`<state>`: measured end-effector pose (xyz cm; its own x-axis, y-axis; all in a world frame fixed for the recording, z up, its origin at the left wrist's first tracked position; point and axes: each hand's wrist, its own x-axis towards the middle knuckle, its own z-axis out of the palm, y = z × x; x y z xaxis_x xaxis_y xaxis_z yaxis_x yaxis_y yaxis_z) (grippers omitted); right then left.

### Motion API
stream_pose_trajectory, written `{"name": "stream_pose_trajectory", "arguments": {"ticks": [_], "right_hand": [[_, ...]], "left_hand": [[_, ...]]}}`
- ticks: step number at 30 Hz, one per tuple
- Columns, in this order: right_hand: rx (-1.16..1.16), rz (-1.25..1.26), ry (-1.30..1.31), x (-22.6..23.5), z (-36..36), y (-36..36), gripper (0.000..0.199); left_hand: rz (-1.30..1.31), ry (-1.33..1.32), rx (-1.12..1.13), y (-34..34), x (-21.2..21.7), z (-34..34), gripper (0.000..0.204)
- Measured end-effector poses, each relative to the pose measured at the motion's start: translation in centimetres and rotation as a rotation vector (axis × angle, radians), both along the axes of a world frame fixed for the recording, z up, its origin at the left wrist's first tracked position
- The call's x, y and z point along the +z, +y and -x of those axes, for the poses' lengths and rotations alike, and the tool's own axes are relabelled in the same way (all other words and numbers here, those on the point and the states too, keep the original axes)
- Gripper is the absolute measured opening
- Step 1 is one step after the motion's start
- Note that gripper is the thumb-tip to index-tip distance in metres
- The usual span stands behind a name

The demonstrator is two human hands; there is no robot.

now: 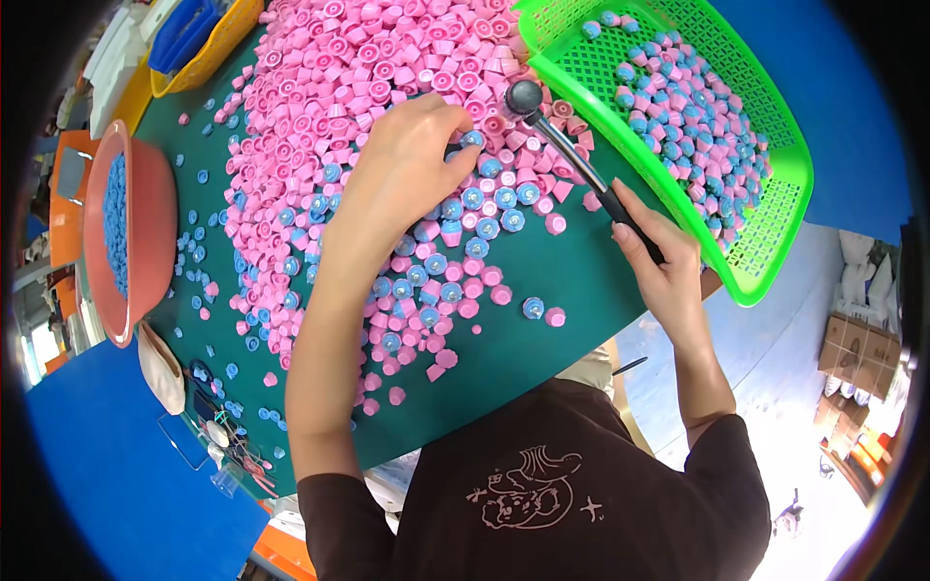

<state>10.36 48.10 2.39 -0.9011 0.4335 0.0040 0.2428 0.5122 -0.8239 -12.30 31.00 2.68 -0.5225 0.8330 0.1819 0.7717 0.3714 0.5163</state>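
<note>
Pink caps (387, 68) heap mid-frame where the left hand (412, 160) pinches one steady while the right hand (654, 261) grips a mallet (572, 160) over it.

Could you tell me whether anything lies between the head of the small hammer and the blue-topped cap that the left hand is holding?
Nothing visible does. The hammer in the right hand has its head raised just right of the blue-topped cap pinched in the left hand, with only loose pink caps beneath.

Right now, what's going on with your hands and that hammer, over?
Left hand pinching a blue-topped cap on the pink cap pile. Right hand gripping the small hammer, head over the pile. Green basket close beside the hammer.
</note>
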Motion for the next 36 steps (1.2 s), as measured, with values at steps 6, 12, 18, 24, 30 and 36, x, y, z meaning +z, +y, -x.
{"name": "stream_pose_trajectory", "arguments": {"ticks": [6,12,18,24,30,36], "right_hand": [[0.019,0.015,-0.013,-0.8,-0.8,0.6,0.041],[0.066,-0.02,0.033,-0.7,-0.4,0.4,0.042],[0.162,-0.194,-0.091,1.2,1.2,0.1,0.04],[0.157,-0.114,-0.041,1.7,1.7,0.0,0.044],[0.198,-0.265,-0.133,2.2,3.7,-0.4,0.043],[0.232,-0.219,-0.137,2.4,2.6,-1.2,0.042]], "left_hand": [[0.073,0.02,-0.008,1.2,-1.1,0.4,0.02],[0.045,-0.016,0.026,0.6,-0.6,0.6,0.023],[-0.112,0.002,0.269,-3.9,2.8,1.6,0.023],[-0.107,0.033,0.595,-13.4,5.2,2.0,0.015],[-0.032,-0.065,0.938,-26.2,2.3,2.4,0.017],[0.029,0.021,0.961,-33.8,-1.4,2.2,0.022]]}}
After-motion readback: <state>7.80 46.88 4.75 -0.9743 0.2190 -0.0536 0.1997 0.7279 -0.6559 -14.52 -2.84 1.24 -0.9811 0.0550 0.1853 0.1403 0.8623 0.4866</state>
